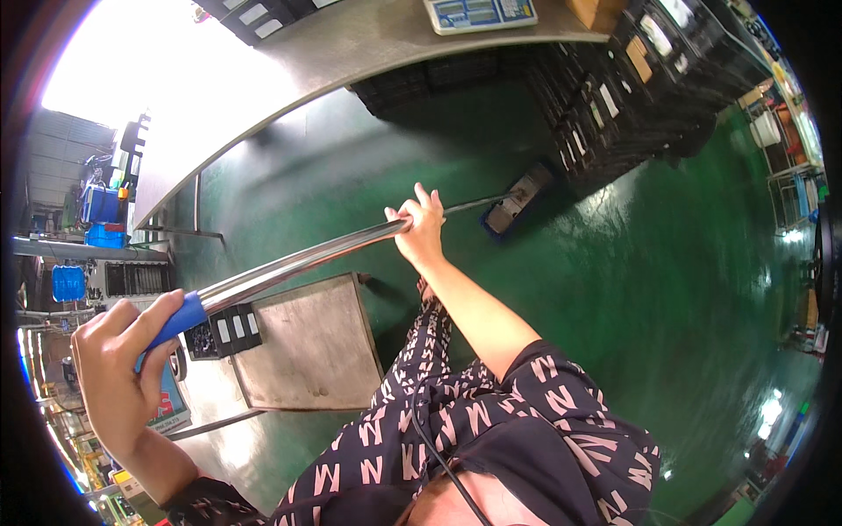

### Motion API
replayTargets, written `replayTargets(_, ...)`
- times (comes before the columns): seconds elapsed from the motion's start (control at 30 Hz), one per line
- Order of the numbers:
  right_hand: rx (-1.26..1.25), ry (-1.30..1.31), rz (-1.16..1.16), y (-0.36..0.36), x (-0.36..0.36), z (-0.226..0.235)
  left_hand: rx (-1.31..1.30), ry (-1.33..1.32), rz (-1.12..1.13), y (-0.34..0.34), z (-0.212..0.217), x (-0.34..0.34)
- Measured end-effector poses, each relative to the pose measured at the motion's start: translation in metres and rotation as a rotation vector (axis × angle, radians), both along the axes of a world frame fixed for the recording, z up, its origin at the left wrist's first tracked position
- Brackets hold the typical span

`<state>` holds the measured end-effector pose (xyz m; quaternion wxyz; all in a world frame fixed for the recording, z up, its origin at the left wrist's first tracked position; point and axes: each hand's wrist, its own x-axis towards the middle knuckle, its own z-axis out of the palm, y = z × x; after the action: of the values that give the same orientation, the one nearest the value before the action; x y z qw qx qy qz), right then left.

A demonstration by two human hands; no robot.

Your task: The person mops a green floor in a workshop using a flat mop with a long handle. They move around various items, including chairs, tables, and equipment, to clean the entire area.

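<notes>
I hold a flat mop by its long shiny metal pole. My left hand is closed round the blue grip at the pole's upper end, at the left. Farther along, my right hand is wrapped loosely round the pole, with some fingers raised off it. Beyond that hand the pole runs thinner down to the mop head, a grey-brown pad with a blue edge. The head lies on the green floor, close to a stack of black crates.
A long metal-topped table curves across the far side, with a white and blue scale on it. Near my left side stands a low table with a black bin. Shelving stands at the right edge.
</notes>
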<state>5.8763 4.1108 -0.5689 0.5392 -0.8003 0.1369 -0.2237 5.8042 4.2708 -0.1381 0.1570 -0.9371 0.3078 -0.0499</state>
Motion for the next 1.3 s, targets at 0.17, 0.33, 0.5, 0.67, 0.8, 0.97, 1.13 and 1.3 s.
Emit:
replayTargets(0.17,-0.118,-0.047,-0.037,-0.059,0.132,-0.036,0.049,-0.102,-0.105,-0.018,-0.052,0.099)
replayTargets(0.33,-0.186,0.064,-0.001,-0.114,0.212,-0.085,0.117,-0.064,-0.307,-0.032,-0.114,0.154)
replayTargets(0.5,-0.277,0.077,0.053,-0.118,0.191,-0.060,0.199,0.078,-0.412,-0.030,-0.116,0.173)
replayTargets(0.67,-0.226,0.033,0.055,-0.081,0.144,-0.006,0.183,0.154,-0.266,-0.014,-0.043,0.155)
replayTargets(0.8,-0.324,0.131,0.080,-0.076,0.079,0.017,-0.004,0.175,-0.293,-0.007,-0.014,0.159)
replayTargets(0.97,-0.356,0.343,0.385,-0.121,0.010,0.023,-0.094,0.333,-0.250,-0.022,-0.016,0.146)
replayTargets(1.13,-0.381,0.530,0.667,-0.186,-0.023,0.005,-0.189,0.667,-0.068,-0.060,-0.048,0.132)
replayTargets(1.3,-0.550,0.638,0.585,-0.284,-0.064,-0.056,-0.430,0.721,-0.069,-0.113,-0.161,0.129)
